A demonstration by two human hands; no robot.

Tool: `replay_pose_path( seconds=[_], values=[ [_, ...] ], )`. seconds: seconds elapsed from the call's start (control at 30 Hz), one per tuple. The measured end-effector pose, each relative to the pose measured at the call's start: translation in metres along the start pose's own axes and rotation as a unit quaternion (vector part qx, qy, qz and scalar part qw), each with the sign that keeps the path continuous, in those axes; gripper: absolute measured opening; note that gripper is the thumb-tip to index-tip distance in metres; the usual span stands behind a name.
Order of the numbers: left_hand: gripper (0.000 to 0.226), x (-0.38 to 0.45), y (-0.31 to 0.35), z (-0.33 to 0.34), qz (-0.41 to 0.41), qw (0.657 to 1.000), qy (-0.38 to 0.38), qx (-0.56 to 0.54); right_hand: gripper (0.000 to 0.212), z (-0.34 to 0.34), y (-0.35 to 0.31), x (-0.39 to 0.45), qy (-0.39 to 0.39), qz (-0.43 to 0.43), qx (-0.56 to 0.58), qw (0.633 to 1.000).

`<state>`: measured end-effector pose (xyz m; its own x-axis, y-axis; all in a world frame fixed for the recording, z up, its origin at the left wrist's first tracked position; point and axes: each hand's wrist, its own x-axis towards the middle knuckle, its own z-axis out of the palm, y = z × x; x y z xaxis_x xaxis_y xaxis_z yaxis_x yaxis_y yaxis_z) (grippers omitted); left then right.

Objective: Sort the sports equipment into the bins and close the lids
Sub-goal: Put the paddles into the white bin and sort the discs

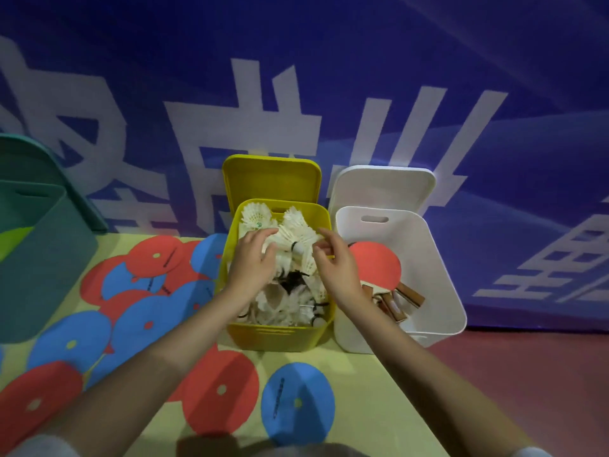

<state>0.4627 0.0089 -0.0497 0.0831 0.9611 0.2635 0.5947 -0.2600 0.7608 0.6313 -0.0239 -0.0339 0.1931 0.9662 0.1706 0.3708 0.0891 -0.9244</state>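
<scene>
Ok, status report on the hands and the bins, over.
Both hands in yellow bin: left hand and right hand on shuttlecocks. Paddles in white bin. Yellow lid, white lid off, propped behind.

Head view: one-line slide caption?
Both hands, left and right, arrange shuttlecocks in the open yellow bin; table tennis paddles fill the white bin.

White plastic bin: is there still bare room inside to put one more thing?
Yes. The white plastic bin is bare along its far and right walls, beyond the red paddle. The yellow bin is crowded with shuttlecocks.
</scene>
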Motion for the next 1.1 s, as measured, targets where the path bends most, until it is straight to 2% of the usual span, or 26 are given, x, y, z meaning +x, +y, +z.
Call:
replay_pose_path(
  seconds=[0.13,0.23,0.4,0.53,0.67,0.8,0.97,1.03,1.1],
  values=[
    [0.031,-0.014,-0.04,-0.061,-0.03,0.998,0.049,-0.016,0.03,0.066,-0.029,-0.017,-0.039,-0.006,0.063,0.997],
    [0.031,-0.021,-0.072,-0.106,-0.029,0.998,0.054,-0.03,0.031,0.116,-0.051,-0.021,-0.062,-0.015,0.066,0.996],
    [0.031,-0.027,-0.128,-0.177,-0.07,0.992,0.087,-0.053,0.03,0.197,-0.081,-0.029,-0.087,-0.037,0.03,0.995],
    [0.03,-0.05,-0.205,-0.206,-0.132,0.99,0.04,-0.024,0.03,0.248,-0.074,-0.038,-0.11,-0.095,-0.092,0.985],
    [0.03,-0.083,-0.26,-0.215,-0.177,0.984,-0.007,0.015,0.027,0.266,-0.059,-0.053,-0.09,-0.038,-0.116,0.988],
    [0.03,-0.102,-0.289,-0.232,-0.195,0.98,-0.031,0.02,0.03,0.293,-0.047,-0.077,-0.142,-0.012,-0.12,0.983],
    [0.027,-0.134,-0.319,-0.259,-0.221,0.974,-0.038,0.034,0.028,0.341,-0.024,-0.1,-0.208,0.063,-0.156,0.964],
    [0.032,-0.15,-0.331,-0.267,-0.247,0.964,-0.061,0.077,0.037,0.358,-0.006,-0.102,-0.209,0.097,-0.206,0.951],
    [0.044,-0.168,-0.34,-0.271,-0.301,0.938,-0.107,0.137,0.056,0.371,0.012,-0.101,-0.191,0.149,-0.274,0.931]
  ],
)
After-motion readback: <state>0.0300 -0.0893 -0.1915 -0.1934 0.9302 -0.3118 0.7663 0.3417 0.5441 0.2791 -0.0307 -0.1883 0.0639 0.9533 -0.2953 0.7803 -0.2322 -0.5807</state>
